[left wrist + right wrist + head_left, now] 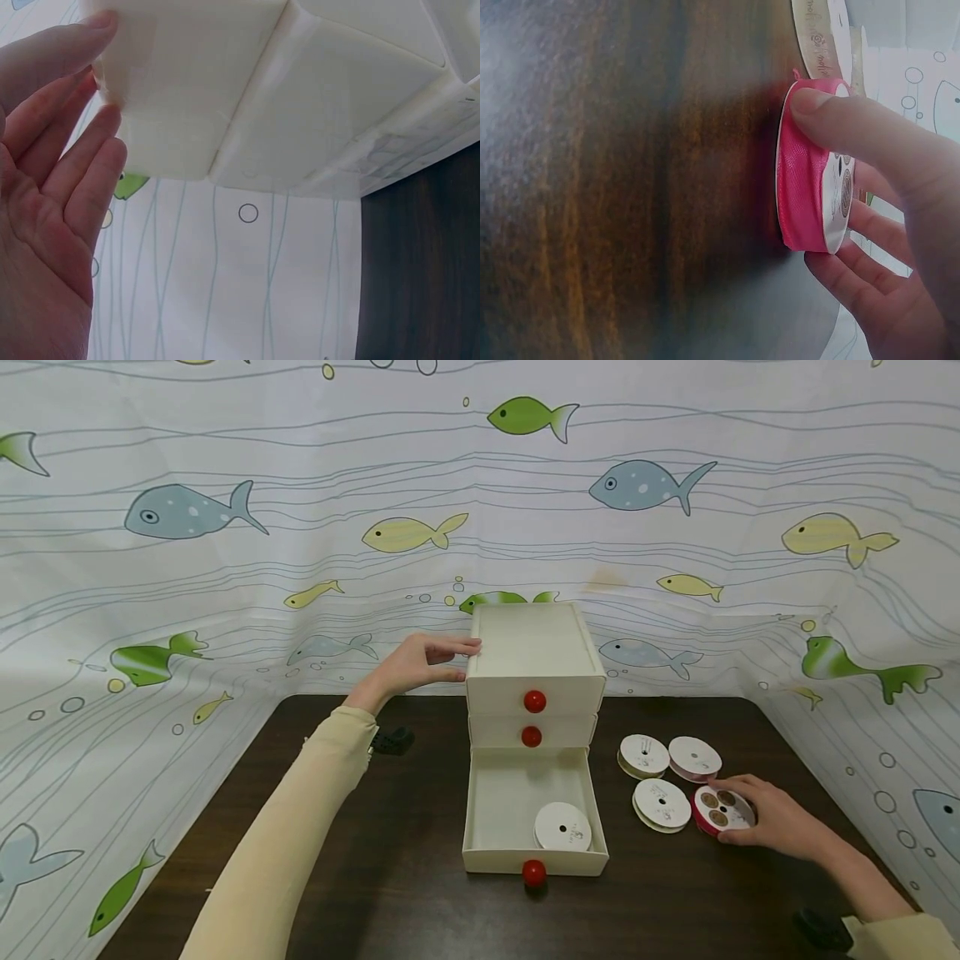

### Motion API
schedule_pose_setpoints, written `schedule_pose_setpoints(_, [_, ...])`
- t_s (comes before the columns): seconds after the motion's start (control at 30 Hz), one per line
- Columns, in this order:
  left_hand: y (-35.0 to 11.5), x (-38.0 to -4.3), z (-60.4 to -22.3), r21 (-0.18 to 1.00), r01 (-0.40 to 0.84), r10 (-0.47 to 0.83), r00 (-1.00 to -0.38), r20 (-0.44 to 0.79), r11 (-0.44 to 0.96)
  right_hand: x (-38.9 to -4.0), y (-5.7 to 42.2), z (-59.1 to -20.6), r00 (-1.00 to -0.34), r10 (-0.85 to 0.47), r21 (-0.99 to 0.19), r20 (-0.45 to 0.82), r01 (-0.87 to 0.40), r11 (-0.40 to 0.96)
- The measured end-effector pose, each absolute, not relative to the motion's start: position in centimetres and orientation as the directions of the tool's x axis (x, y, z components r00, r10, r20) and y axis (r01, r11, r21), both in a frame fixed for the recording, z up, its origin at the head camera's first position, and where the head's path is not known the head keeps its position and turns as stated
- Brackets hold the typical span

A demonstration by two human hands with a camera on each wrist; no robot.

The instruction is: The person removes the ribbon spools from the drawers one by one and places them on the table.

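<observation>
In the head view, my right hand [783,822] grips a spool of pink ribbon [722,810] on the dark table at the right. The right wrist view shows my thumb on the pink ribbon [801,187] and fingers around the far side, the spool lying flat on the table. My left hand [420,667] touches the upper left side of a cream drawer cabinet [532,643] with extended fingers and thumb. The cabinet's bottom drawer [501,797] is pulled out, and a white ribbon spool [562,825] lies in its right front part.
Beside the pink ribbon lie three more spools: a front one [662,802], a back left one [642,755] and a back right one [694,757]. Red knobs [534,873] stick out from the drawers. A fish-patterned curtain [322,552] surrounds the table [405,893].
</observation>
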State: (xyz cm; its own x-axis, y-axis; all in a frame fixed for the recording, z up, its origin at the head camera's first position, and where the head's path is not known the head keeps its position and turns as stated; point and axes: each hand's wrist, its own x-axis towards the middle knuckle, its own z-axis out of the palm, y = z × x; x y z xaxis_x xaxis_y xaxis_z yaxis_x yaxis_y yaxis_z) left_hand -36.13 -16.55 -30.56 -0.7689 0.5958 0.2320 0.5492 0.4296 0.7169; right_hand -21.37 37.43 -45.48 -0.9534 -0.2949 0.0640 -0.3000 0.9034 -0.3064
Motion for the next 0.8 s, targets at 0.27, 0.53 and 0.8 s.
schedule_pose_setpoints(0.27, [-16.6, -36.2, -30.54, 0.721, 0.541, 0.593, -0.773, 0.225, 0.433, -21.46, 37.44, -45.53, -0.956, -0.29, -0.314, 0.042, -0.288, 0.905])
schedule_pose_setpoints(0.53, [-16.61, -36.11, -30.51, 0.721, 0.537, 0.589, -0.777, 0.222, 0.437, -21.63, 37.42, -45.32, -0.959, -0.282, -0.319, 0.024, -0.275, 0.907])
schedule_pose_setpoints(0.8, [-16.66, -36.15, -30.52, 0.725, 0.54, 0.596, -0.771, 0.223, 0.427, -21.54, 37.43, -45.34, -0.959, -0.284, -0.32, 0.008, -0.272, 0.908])
